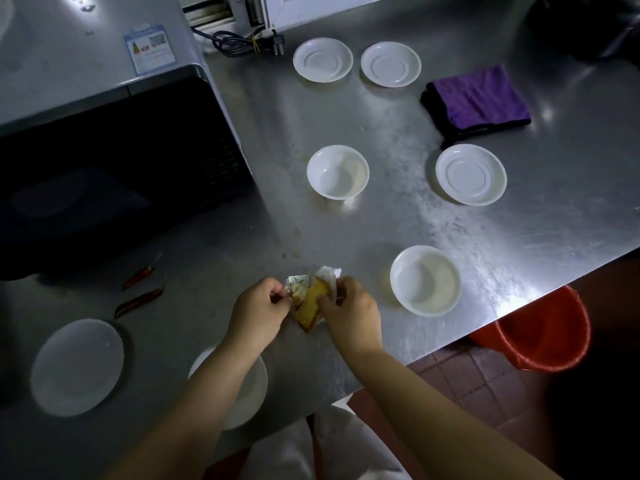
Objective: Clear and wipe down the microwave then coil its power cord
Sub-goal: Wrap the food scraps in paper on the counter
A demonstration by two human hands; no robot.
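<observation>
Both our hands, left hand [258, 303] and right hand [349, 306], pinch a wrapped cake slice [310, 301] between them. Clearing step, we judge; microwave [114, 161] beyond-left, cloth [481, 98] far beyond-right, wanted next.

A single head-worn view is given, looking forward and steeply down onto the desk [450, 237] from close above; the dim left side is perhaps less clearly seen.
</observation>
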